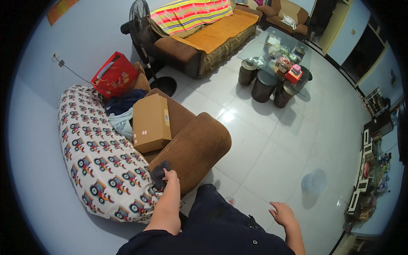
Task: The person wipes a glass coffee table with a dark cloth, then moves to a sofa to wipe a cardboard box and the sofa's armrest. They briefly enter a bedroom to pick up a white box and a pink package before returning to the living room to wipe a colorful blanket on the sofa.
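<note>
My left hand [171, 174] reaches to the near end of a brown armchair [199, 146], its fingers closed on a dark grey cloth [158, 173]. The cloth lies bunched against the armrest, beside a white cover printed with tractors [100, 163] that drapes over the chair's back. My right hand [282, 213] hangs above the tiled floor with its fingers apart and nothing in it. A brown cardboard box [148, 123] rests on the seat, next to light blue and dark clothes [123, 123].
Behind the clothes stands a red gift bag [115, 75]. A black pedestal fan [140, 21] stands by a covered sofa [229, 32]. Stools [264, 87] surround a cluttered glass table [255, 46]. A translucent bin [313, 182] is on the floor at right, near a low cabinet [359, 187].
</note>
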A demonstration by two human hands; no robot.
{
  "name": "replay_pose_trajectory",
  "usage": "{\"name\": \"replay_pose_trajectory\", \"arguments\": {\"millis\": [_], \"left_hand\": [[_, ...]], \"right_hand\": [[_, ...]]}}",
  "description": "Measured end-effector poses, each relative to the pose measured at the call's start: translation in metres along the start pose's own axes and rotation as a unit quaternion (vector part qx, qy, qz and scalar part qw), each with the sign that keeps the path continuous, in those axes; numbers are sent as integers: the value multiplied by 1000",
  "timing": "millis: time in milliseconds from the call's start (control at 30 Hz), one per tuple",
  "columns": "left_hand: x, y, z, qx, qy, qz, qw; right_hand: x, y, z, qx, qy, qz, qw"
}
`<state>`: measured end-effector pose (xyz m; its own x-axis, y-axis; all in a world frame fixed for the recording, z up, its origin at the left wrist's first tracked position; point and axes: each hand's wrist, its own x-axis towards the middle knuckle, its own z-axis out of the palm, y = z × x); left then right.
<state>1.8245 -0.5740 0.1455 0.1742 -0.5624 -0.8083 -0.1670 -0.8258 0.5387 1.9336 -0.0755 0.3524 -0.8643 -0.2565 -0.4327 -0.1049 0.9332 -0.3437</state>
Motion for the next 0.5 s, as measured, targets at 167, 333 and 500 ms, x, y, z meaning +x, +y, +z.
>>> {"name": "replay_pose_trajectory", "arguments": {"millis": [167, 333, 500], "left_hand": [[-23, -67, 73, 157, -36, 158, 974], [-94, -53, 136, 347, -303, 86, 883], [-71, -1, 187, 300, -440, 437, 725]], "right_hand": [[31, -6, -18, -1, -66, 32, 997], [85, -13, -44, 9, -42, 14, 999], [169, -40, -85, 27, -31, -29, 999]]}}
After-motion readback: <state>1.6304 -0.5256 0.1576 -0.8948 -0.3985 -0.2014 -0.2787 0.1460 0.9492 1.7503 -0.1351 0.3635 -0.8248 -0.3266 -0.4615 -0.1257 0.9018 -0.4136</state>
